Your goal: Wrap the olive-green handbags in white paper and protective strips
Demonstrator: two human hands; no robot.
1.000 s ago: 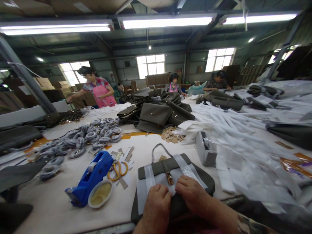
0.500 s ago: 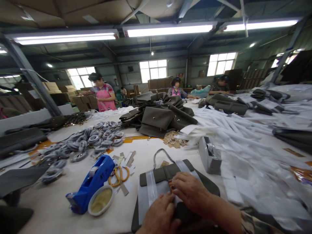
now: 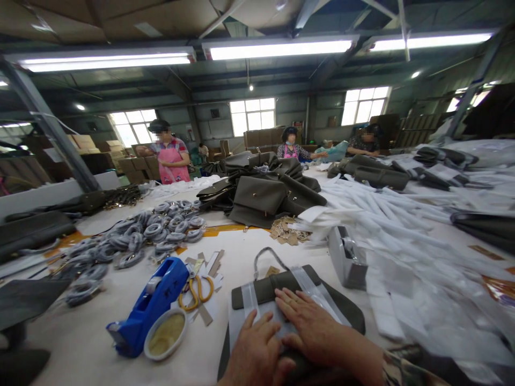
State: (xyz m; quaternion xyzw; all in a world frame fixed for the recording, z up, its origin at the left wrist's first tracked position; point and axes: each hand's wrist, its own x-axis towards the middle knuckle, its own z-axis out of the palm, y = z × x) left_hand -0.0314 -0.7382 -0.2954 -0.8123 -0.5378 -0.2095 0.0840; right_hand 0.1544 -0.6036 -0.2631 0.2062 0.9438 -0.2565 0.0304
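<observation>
A dark olive bag (image 3: 341,303) lies on the table at the bottom centre, its thin wrapped handle (image 3: 257,257) looping up behind it. Two pale translucent strips cross its flap, over a grey sheet. My left hand (image 3: 257,348) rests on the lower part of the bag, fingers apart, holding nothing. On the bag's middle, beside the right strip, my right hand (image 3: 308,324) lies flat with its fingers stretched out. The bag's lower edge is hidden behind my hands and wrists.
Left of the bag are a blue tape dispenser (image 3: 151,305), a round dish (image 3: 166,333) and yellow-handled scissors (image 3: 196,292). A grey dispenser (image 3: 348,262) stands behind right. White wrapping (image 3: 426,279) covers the right side. Coiled grey straps (image 3: 153,230) and piled bags (image 3: 261,195) lie beyond; people work behind.
My right hand has flattened and slid slightly down and left, uncovering the flap's middle edge. The fingers of my left hand have spread and moved a little left. One person's arm behind has shifted.
</observation>
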